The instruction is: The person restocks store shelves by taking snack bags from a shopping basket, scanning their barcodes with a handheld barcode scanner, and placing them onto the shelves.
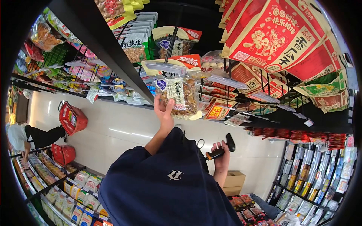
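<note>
My left hand (164, 115) grips the lower left of a clear snack bag (181, 92) with a cream and red top and brown pieces inside. The thumb lies on the bag's front; the other fingers are mostly behind it. A metal display hook (171, 43) with a clear label holder (164, 67) runs over the bag's top; I cannot tell if the bag still hangs from it. Low on the right, my right hand (222, 157) is closed around the handle of a black and orange barcode scanner (219, 151). A similar bag (166, 41) hangs behind.
Large red sunflower-seed bags (271, 37) hang at upper right. A black shelf post (109, 49) slants down at left. Red shopping baskets (72, 118) stand on the pale floor (124, 124), near another person (22, 137). A cardboard box (233, 180) sits behind my right arm.
</note>
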The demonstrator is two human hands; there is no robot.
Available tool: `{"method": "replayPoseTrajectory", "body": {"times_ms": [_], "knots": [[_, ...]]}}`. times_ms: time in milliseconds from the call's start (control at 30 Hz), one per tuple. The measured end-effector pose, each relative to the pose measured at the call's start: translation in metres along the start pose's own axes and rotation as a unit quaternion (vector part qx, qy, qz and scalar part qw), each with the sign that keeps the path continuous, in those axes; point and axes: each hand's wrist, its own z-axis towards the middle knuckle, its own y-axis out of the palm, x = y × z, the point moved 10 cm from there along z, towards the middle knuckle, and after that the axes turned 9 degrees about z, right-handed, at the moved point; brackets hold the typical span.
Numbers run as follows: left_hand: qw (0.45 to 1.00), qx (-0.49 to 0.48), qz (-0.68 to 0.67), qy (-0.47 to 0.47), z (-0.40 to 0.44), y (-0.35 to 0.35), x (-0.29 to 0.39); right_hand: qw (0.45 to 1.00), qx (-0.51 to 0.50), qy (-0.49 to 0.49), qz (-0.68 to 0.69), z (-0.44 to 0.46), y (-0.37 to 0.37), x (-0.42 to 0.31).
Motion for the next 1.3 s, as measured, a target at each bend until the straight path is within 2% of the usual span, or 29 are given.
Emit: {"method": "replayPoseTrajectory", "body": {"times_ms": [100,267,467,667,800,967,1067,1233,1300], "knots": [[1.000,0.008,0.009,-0.007,0.001,0.003,0.004,0.999,-0.010,0.029,-0.018,-0.004,0.011,0.012],[0.999,-0.018,0.027,-0.003,0.006,0.002,0.002,0.999,-0.013,0.011,-0.029,-0.003,0.020,-0.002],[0.995,-0.039,-0.063,-0.073,0.002,0.008,-0.002,0.999,-0.010,0.032,-0.043,0.010,0.025,0.000],[0.995,-0.043,-0.061,-0.072,0.002,-0.001,-0.010,0.998,-0.029,0.043,-0.047,0.004,0.023,0.007],[0.995,-0.054,-0.046,-0.070,0.007,-0.004,-0.008,0.998,-0.024,0.044,-0.029,0.007,0.014,0.008],[0.996,-0.066,0.057,-0.009,0.021,-0.012,0.012,0.999,-0.043,0.030,0.002,0.006,0.006,0.004],[0.994,-0.059,0.095,-0.018,0.025,-0.016,0.014,0.999,-0.043,0.022,0.007,0.002,0.000,0.006],[0.993,-0.068,0.096,-0.020,0.027,-0.017,0.019,0.998,-0.012,0.040,0.037,0.004,-0.022,0.019],[0.988,-0.105,0.109,-0.004,0.026,-0.009,0.026,0.998,-0.016,0.039,0.038,0.004,-0.024,0.020]]}}
